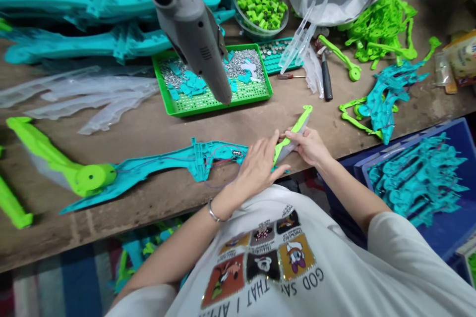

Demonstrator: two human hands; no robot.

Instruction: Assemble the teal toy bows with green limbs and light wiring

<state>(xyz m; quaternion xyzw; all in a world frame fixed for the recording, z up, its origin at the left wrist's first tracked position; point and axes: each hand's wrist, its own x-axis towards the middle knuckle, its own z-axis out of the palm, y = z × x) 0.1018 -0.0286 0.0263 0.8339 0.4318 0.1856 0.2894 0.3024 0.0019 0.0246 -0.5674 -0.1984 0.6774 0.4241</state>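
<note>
A long teal plastic half shell point(156, 162), shaped like a toy bow, lies across the bench with thin wires along it and a small metal spring-like part point(236, 153) inside. My left hand point(260, 163) rests flat over its right end, fingers stretched out, hiding that end. My right hand point(310, 146) pinches a lime green limb piece point(297, 126) backed with translucent plastic, angled up beside my left fingers. At the shell's left end sits another lime green limb point(55, 158) with a round hub.
A grey electric screwdriver point(197, 34) hangs over a green tray point(219, 107) of screws. Behind stand a bowl point(241, 22) of green parts and stacked teal shells point(92, 42). A hammer point(326, 77) lies right of the tray. A blue bin point(451, 213) holds teal pieces.
</note>
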